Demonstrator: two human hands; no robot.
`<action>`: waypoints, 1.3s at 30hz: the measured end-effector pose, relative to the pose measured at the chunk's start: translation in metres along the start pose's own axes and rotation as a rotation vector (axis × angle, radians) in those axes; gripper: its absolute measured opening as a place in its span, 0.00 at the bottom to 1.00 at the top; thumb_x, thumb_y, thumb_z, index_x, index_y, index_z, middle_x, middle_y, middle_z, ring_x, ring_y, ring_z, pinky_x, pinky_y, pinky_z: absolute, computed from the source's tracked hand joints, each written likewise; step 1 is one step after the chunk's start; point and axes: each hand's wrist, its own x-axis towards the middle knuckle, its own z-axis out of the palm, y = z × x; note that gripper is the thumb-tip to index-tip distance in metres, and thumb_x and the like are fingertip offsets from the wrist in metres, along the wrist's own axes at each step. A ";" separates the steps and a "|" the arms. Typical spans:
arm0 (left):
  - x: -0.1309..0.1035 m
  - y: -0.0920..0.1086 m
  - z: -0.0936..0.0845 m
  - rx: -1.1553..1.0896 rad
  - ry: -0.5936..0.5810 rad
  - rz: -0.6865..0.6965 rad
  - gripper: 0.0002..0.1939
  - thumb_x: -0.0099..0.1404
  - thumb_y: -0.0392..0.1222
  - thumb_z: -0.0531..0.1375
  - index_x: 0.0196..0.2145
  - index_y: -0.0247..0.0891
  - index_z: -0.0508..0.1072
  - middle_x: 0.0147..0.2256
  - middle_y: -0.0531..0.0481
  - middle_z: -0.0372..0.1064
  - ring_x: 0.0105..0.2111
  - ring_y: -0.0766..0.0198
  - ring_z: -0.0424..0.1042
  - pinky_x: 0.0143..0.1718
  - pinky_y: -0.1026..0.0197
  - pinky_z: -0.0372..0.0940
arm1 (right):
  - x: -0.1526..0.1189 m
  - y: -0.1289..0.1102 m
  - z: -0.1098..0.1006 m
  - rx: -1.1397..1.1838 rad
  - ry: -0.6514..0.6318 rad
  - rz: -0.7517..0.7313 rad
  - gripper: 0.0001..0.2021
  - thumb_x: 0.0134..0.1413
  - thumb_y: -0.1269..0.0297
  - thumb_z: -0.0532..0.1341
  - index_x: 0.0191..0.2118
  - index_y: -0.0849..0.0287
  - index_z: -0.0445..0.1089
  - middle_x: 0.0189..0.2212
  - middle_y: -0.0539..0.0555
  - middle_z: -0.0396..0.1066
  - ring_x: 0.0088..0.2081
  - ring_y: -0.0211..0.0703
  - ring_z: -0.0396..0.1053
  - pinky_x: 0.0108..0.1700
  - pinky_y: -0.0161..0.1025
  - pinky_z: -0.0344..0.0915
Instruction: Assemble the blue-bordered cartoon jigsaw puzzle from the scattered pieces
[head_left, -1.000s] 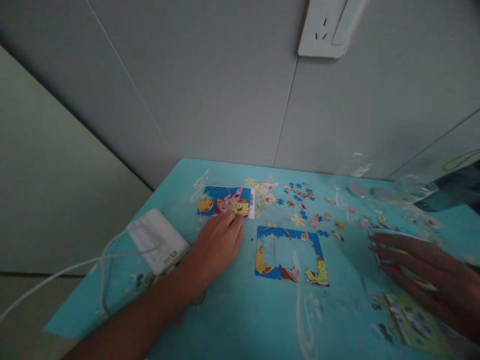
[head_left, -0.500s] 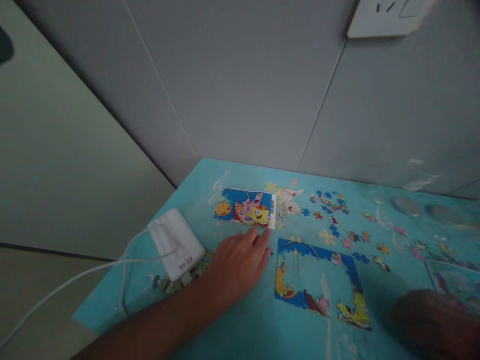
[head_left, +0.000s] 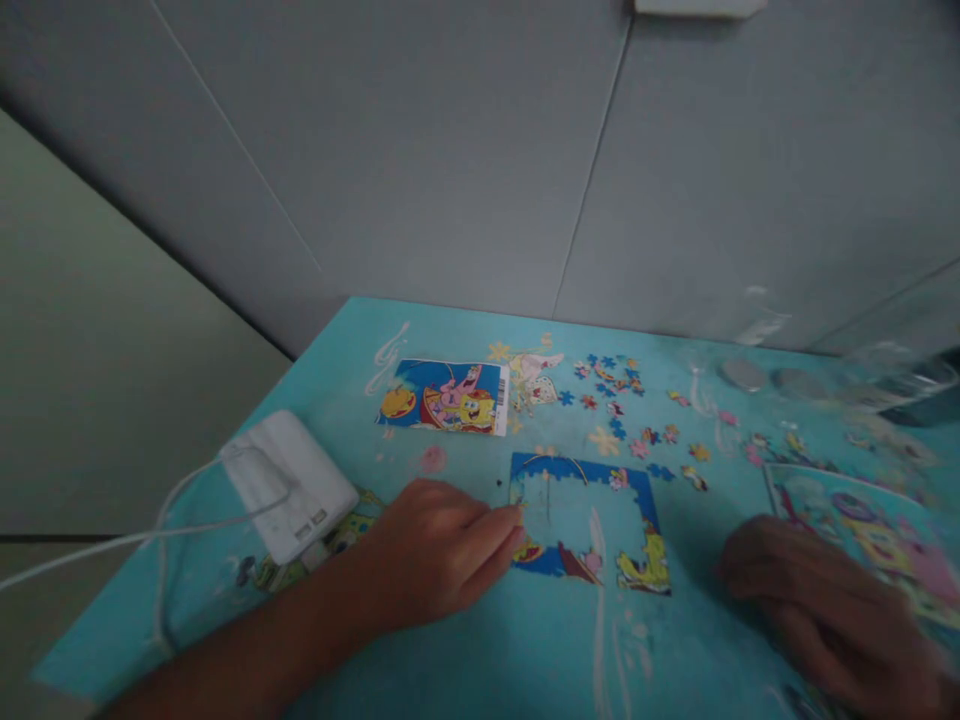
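Note:
A partly assembled cartoon jigsaw puzzle [head_left: 551, 558] lies on the turquoise table, a border of joined pieces around an open middle. At its left edge is my left hand [head_left: 450, 545], thumb and fingers drawn together; the fingertips cover part of that edge, and whatever they pinch is hidden. My right hand [head_left: 817, 600] is to the right of the puzzle, its fingers curled down by the table, and I cannot make out anything in them. Behind the puzzle lies a picture card [head_left: 450, 396] with a barcode strip. Loose jigsaw pieces [head_left: 616, 378] are scattered at the back right.
A white power adapter [head_left: 289, 485] with a white cable [head_left: 112, 548] sits at the left of the table [head_left: 450, 660]. Another cartoon picture [head_left: 870, 530] lies beside my right hand. Clear containers with round silver lids [head_left: 742, 374] stand at the back right, near the grey wall [head_left: 420, 150].
The view has shifted right and tilted downward. My left hand has moved from below the picture card to the puzzle's left edge, its fingers drawn in. My right hand shows more fully.

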 end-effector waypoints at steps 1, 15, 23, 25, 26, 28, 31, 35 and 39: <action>0.000 -0.001 0.001 0.001 0.004 0.006 0.07 0.75 0.38 0.54 0.47 0.38 0.70 0.26 0.55 0.72 0.23 0.62 0.72 0.25 0.56 0.65 | 0.004 -0.002 0.000 0.019 -0.019 -0.024 0.11 0.57 0.78 0.56 0.37 0.56 0.73 0.28 0.54 0.75 0.31 0.47 0.76 0.34 0.42 0.75; -0.002 -0.005 0.006 0.001 -0.048 0.066 0.08 0.74 0.38 0.53 0.45 0.36 0.71 0.28 0.53 0.74 0.24 0.63 0.73 0.26 0.58 0.68 | 0.003 -0.001 0.003 0.081 -0.028 -0.026 0.15 0.52 0.82 0.54 0.38 0.58 0.71 0.29 0.54 0.75 0.31 0.43 0.75 0.35 0.42 0.71; -0.001 -0.003 0.007 0.014 -0.050 0.072 0.08 0.75 0.38 0.52 0.45 0.37 0.70 0.26 0.55 0.72 0.23 0.62 0.72 0.25 0.56 0.66 | -0.001 0.001 0.003 0.098 -0.051 -0.013 0.14 0.52 0.82 0.54 0.39 0.59 0.71 0.29 0.54 0.74 0.32 0.43 0.74 0.35 0.42 0.70; -0.002 -0.003 0.007 0.012 -0.065 0.072 0.07 0.75 0.38 0.53 0.46 0.37 0.70 0.27 0.55 0.72 0.23 0.61 0.72 0.25 0.55 0.67 | -0.002 0.002 0.003 0.097 -0.059 -0.013 0.14 0.52 0.83 0.54 0.38 0.60 0.71 0.29 0.54 0.74 0.32 0.43 0.74 0.35 0.42 0.70; -0.002 -0.003 0.007 0.010 -0.064 0.074 0.07 0.75 0.38 0.53 0.46 0.37 0.70 0.27 0.55 0.73 0.23 0.61 0.73 0.25 0.54 0.67 | -0.002 0.002 0.003 0.093 -0.062 -0.016 0.14 0.52 0.83 0.54 0.38 0.60 0.71 0.29 0.54 0.73 0.32 0.43 0.73 0.35 0.42 0.70; -0.002 -0.002 0.007 0.010 -0.057 0.079 0.07 0.75 0.37 0.53 0.47 0.36 0.70 0.28 0.54 0.73 0.24 0.61 0.73 0.25 0.55 0.67 | -0.002 0.002 0.003 0.084 -0.068 -0.024 0.14 0.51 0.84 0.54 0.38 0.61 0.71 0.29 0.55 0.73 0.32 0.43 0.73 0.35 0.42 0.70; -0.001 -0.001 0.006 0.014 -0.050 0.084 0.07 0.76 0.37 0.52 0.46 0.36 0.70 0.26 0.54 0.72 0.23 0.62 0.72 0.25 0.55 0.66 | -0.003 0.002 0.003 0.086 -0.078 -0.032 0.15 0.51 0.84 0.54 0.39 0.61 0.70 0.30 0.55 0.74 0.33 0.43 0.73 0.35 0.42 0.70; 0.000 0.001 0.004 0.017 -0.067 0.087 0.08 0.76 0.38 0.52 0.45 0.37 0.70 0.27 0.54 0.72 0.23 0.62 0.72 0.25 0.56 0.66 | -0.002 0.002 0.002 0.091 -0.078 -0.026 0.14 0.53 0.82 0.55 0.40 0.60 0.71 0.30 0.55 0.74 0.34 0.44 0.74 0.36 0.43 0.71; 0.002 0.002 0.003 0.009 -0.084 0.085 0.09 0.76 0.39 0.51 0.43 0.37 0.71 0.26 0.55 0.72 0.21 0.61 0.72 0.23 0.55 0.66 | -0.002 0.002 0.001 0.084 -0.080 -0.029 0.12 0.55 0.81 0.55 0.40 0.60 0.70 0.30 0.55 0.74 0.33 0.44 0.75 0.36 0.42 0.71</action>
